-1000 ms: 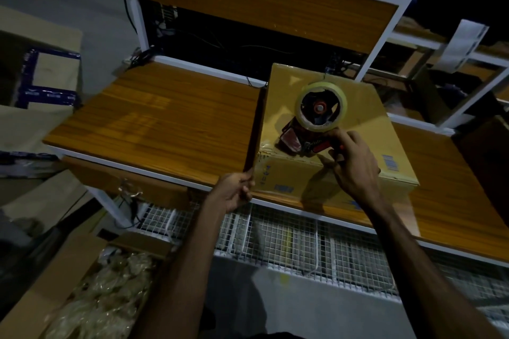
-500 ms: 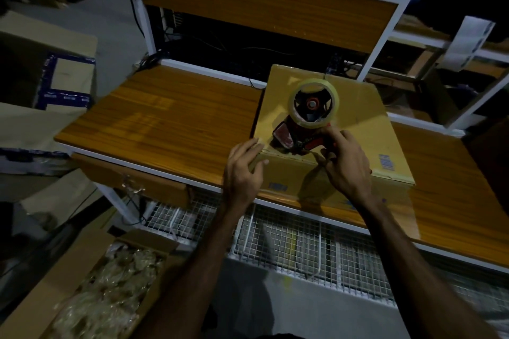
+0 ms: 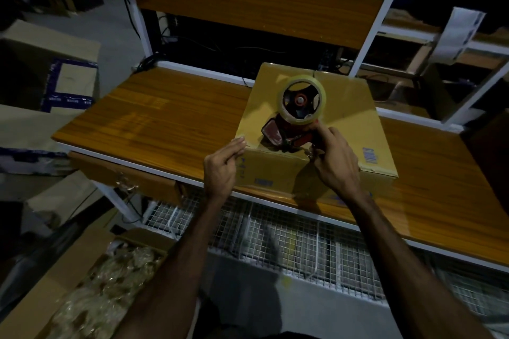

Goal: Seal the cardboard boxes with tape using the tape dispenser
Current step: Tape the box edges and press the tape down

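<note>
Where the dim room allows detail, a wood-grain counter (image 3: 165, 124) with white edging stands under a white-framed shelf (image 3: 256, 5); a wire-mesh rack (image 3: 275, 231) hangs below it. Floor at left: an open carton of clear wrapping (image 3: 91, 294). Cardboard box (image 3: 344, 107) sits on the counter, flaps closed; a barcode label (image 3: 368, 155) on top and blue markings on the near side, neither legible. Tape dispenser (image 3: 298, 115), red with a clear roll, rests on the box top near its front edge. Right hand (image 3: 334, 159) grips the dispenser handle, fingers curled. Left hand (image 3: 223, 168) lies relaxed, fingers straight, touching the box's near-left corner.
</note>
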The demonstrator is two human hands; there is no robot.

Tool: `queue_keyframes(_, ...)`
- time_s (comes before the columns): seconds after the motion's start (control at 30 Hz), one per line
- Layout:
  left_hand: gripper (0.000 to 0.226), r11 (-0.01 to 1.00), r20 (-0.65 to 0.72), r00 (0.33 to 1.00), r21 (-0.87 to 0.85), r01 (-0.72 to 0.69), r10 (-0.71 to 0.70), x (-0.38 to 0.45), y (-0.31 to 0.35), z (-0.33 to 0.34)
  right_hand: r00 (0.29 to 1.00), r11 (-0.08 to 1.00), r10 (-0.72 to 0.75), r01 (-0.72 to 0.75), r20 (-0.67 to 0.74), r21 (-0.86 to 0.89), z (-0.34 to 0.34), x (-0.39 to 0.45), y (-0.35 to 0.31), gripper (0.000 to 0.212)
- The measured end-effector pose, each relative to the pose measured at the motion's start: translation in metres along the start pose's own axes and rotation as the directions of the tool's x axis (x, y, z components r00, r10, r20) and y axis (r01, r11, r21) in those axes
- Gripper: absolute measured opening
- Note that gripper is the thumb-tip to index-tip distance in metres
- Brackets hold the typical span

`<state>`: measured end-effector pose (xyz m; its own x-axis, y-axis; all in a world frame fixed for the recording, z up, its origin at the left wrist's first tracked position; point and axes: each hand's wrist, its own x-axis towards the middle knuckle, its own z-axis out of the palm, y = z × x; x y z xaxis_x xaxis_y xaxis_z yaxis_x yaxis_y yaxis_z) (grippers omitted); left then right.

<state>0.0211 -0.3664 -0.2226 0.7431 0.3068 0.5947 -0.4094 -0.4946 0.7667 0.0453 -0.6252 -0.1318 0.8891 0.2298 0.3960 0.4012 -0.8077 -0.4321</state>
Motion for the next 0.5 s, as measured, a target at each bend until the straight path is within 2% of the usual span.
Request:
queue_keyframes(0.2, 0.035, 0.998, 0.003, 0.998, -0.002, 0.059, -0.059, -0.001, 0.012, -0.004, 0.997, 0.996, 0.069, -0.071, -0.028, -0.053, -0.043, -0.019, 0.073, 0.061)
queue_keyframes(0.27, 0.033, 0.998, 0.003, 0.998, 0.011, 0.067, -0.067, -0.001, 0.015, -0.005, 0.995, 0.994, 0.090, -0.093, -0.053, -0.053, -0.060, -0.032, 0.103, 0.054)
queue_keyframes(0.33, 0.032, 0.995, 0.010, 0.995, 0.010, 0.094, -0.094, -0.002, 0.016, -0.005, 0.993, 0.996, 0.085, -0.086, -0.087, -0.019, -0.074, -0.046, 0.128, 0.047)
queue_keyframes(0.5, 0.032, 0.990, 0.025, 0.991, 0.059, 0.128, -0.130, -0.002, 0.024, -0.006, 0.970, 0.976, 0.208, -0.198, -0.122, 0.087, -0.099, -0.073, 0.185, 0.051)
